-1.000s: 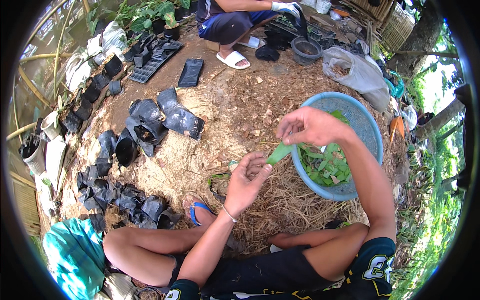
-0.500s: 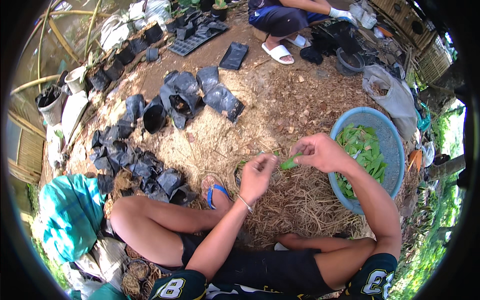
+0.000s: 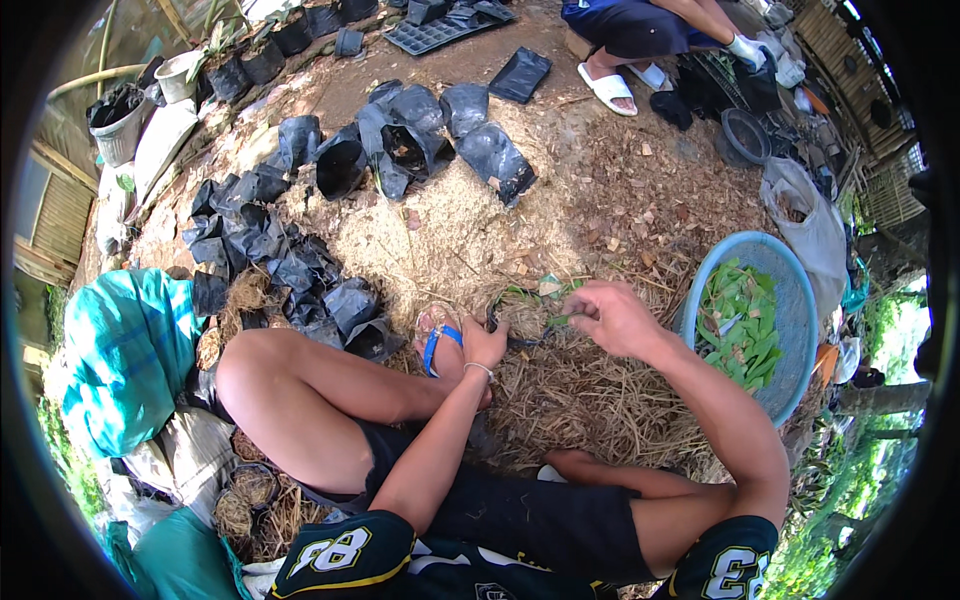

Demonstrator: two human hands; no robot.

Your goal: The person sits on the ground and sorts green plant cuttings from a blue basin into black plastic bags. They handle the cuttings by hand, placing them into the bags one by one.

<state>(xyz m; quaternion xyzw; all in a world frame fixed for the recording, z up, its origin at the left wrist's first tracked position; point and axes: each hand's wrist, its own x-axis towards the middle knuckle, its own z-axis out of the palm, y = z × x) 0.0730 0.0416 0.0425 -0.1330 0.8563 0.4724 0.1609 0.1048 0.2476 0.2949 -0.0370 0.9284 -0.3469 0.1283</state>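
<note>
My left hand (image 3: 485, 345) is closed on the near-left edge of a small black planting bag (image 3: 494, 312), which stands on the straw between my feet and has dry fibre inside. My right hand (image 3: 612, 320) hovers at the bag's right side, thumb and fingertips pinched on a small green leaf cutting (image 3: 557, 321). To the right, a blue plastic basin (image 3: 800, 340) holds a heap of green leaves (image 3: 740, 325). My fingers partly hide both the bag's edge and the cutting's base.
Several black planting bags (image 3: 400, 150) stand on sawdust ahead, with crumpled ones (image 3: 270, 250) at left. A teal sack (image 3: 130, 350) sits beside my left knee. Dry straw (image 3: 580, 400) covers the ground before me. Farther off, a gloved person (image 3: 640, 30) squats near a dark basin (image 3: 745, 135).
My left hand has dropped from beside the leaf cutting to the black bag's edge and closed there. My right hand has brought the cutting slightly left to the bag. The view has shifted.
</note>
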